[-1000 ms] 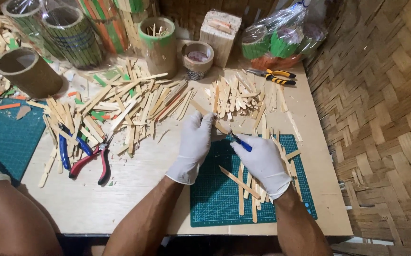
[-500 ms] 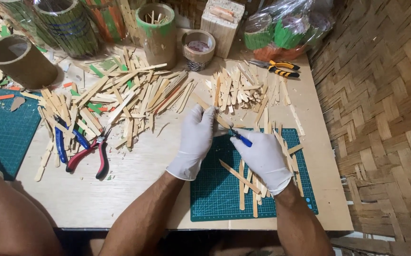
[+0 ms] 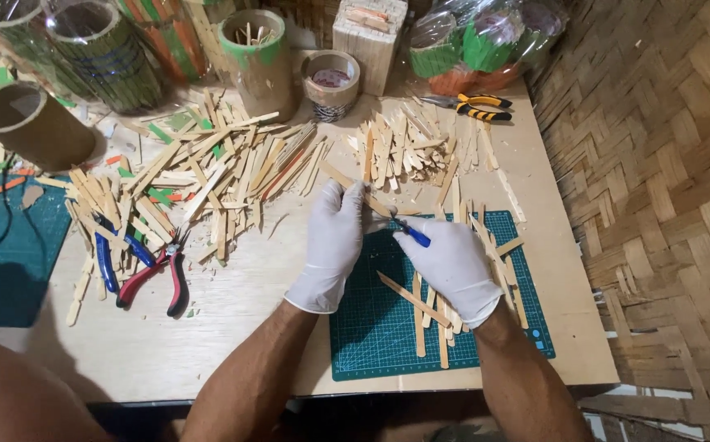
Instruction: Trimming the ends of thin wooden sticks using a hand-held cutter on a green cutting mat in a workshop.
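Both hands wear white gloves. My left hand [image 3: 334,237] pinches a flat wooden craft stick [image 3: 347,181] that slants up to the left, above the far edge of a green cutting mat [image 3: 388,327]. My right hand [image 3: 453,266] grips a small blue-handled cutting tool [image 3: 411,234] whose tip meets the stick near the left fingers. Several cut sticks [image 3: 420,307] lie on the mat under and beside the right hand.
A big heap of wooden sticks [image 3: 199,180] covers the table's left half, with blue pliers [image 3: 113,254] and red pliers [image 3: 158,278]. A smaller stick pile [image 3: 404,147], yellow-black pliers [image 3: 474,105], tape roll [image 3: 330,82], tubes and jars line the back. Woven wall at right.
Both hands stay together at the mat's far edge, still working the stick with the blue tool. The camera has shifted slightly; the hands have barely moved.
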